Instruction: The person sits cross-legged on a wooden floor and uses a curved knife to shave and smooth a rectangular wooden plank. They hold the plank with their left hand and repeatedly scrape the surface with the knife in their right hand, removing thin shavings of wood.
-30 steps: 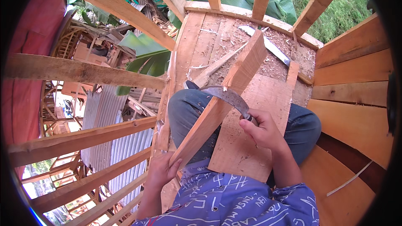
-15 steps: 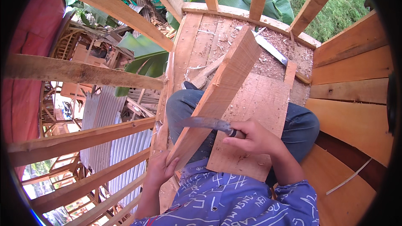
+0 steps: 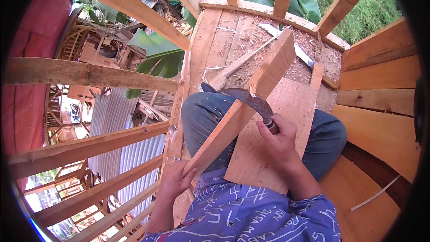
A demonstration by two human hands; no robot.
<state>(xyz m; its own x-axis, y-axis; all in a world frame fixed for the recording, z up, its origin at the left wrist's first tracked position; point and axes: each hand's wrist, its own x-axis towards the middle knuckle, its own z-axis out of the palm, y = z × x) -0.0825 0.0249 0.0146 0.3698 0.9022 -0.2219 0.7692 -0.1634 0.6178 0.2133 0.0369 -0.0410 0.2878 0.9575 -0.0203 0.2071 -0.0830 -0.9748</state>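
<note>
My left hand [image 3: 174,179] is wrapped round the near end of a long wooden board [image 3: 224,134], which slants up and away to the right, one narrow edge upward. In my right hand [image 3: 282,139] is the handle of a machete [image 3: 260,105] with a dark, curved blade. The blade lies across the board's upper edge about midway along, where a pale sliver of wood lifts up. Beneath, a wide flat plank [image 3: 251,163] rests over my lap, between my bent knees.
Wood shavings [image 3: 291,40] litter the plank floor ahead, where a long pale metal blade [image 3: 304,57] lies partly behind the board. A wooden stick [image 3: 235,66] lies near my left foot. Slatted rails [image 3: 89,75] stand at left and front, a plank wall [image 3: 380,80] at right.
The machete has moved forward along the board, away from my left hand, and its blade has turned. A sliver now curls from the edge. My left hand keeps its hold.
</note>
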